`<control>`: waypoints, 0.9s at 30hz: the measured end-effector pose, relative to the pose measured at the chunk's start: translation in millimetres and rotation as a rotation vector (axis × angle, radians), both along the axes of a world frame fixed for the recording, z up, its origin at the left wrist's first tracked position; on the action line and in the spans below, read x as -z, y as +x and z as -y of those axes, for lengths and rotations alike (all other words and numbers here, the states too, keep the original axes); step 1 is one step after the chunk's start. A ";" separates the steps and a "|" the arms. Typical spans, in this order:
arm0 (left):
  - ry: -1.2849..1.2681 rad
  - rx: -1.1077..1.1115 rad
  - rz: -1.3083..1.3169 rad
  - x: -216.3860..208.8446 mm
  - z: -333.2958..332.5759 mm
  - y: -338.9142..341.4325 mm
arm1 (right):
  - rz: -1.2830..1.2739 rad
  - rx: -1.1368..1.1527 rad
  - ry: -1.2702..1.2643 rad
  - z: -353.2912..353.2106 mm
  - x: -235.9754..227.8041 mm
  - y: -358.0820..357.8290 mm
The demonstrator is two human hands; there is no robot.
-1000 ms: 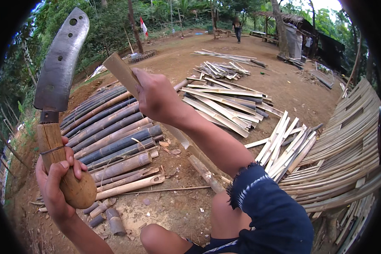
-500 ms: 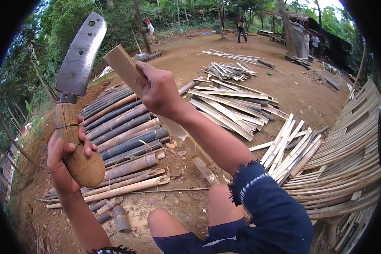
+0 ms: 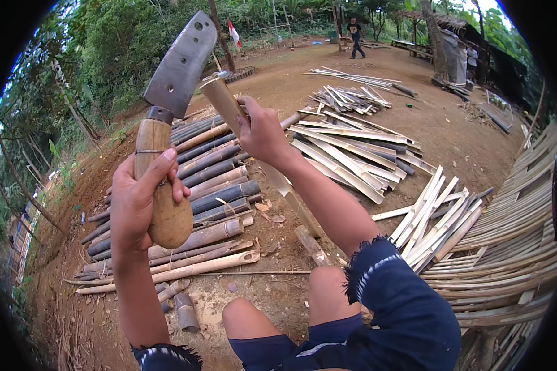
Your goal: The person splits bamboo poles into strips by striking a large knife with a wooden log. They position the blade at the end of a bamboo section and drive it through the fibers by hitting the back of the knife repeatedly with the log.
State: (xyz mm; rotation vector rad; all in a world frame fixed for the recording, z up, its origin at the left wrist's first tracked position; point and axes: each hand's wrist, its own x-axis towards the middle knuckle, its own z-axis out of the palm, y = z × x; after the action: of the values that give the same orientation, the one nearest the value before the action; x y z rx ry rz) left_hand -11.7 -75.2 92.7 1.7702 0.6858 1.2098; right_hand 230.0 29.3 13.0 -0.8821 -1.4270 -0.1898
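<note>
My left hand (image 3: 143, 198) is closed around the wooden handle of a cleaver (image 3: 182, 65), held upright. Its broad steel blade has several small holes, and a wire wraps the handle. In my right hand (image 3: 260, 127) is the upper part of a split bamboo piece (image 3: 224, 104), which slants down and toward me. Its lower end (image 3: 303, 216) comes down by a short bamboo piece (image 3: 311, 245) lying on the soil in front of my knees. The blade and the bamboo's top end are close together, with a small gap between them.
Whole bamboo poles (image 3: 220, 198) lie side by side at left. Split bamboo strips (image 3: 346, 161) are heaped ahead, with another pile (image 3: 433, 216) at right. A slatted bamboo panel (image 3: 507, 247) stands along the right edge. A person (image 3: 356, 40) is far off on the dirt ground.
The cleaver has moved right, nearer the bamboo's top, and leans more to the right. My right hand and the bamboo sit slightly farther right in view. The distant person is walking.
</note>
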 end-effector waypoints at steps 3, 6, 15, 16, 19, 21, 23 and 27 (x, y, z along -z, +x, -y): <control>-0.027 0.034 -0.024 2.0 -4.4 17.0 | 0.017 0.046 -0.011 -1.8 -1.3 0.5; -0.074 0.108 -0.020 8.6 -12.2 35.9 | 0.044 0.073 0.016 0.4 0.4 7.0; -0.074 0.092 0.025 9.4 -19.6 43.1 | 0.052 0.094 0.027 2.4 1.9 16.9; -0.043 0.050 0.005 6.1 -18.9 42.8 | 0.052 0.099 0.031 3.2 0.8 18.2; -0.051 0.033 0.007 3.8 -26.9 41.6 | 0.039 0.099 0.023 4.9 2.8 18.1; -0.068 0.064 0.019 3.3 -28.6 44.2 | 0.026 0.088 0.007 6.2 0.7 18.3; -0.073 0.066 0.042 5.0 -25.4 48.1 | 0.026 0.091 0.017 5.2 1.2 19.6; -0.069 0.068 0.039 4.4 -23.8 50.6 | 0.044 0.098 0.008 6.8 2.1 22.5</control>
State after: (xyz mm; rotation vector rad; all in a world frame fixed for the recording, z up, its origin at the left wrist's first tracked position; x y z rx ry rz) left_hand 38.9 -51.5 88.3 1.6959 0.6328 1.1586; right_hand 252.5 22.5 10.8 -0.9472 -1.4238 -0.2905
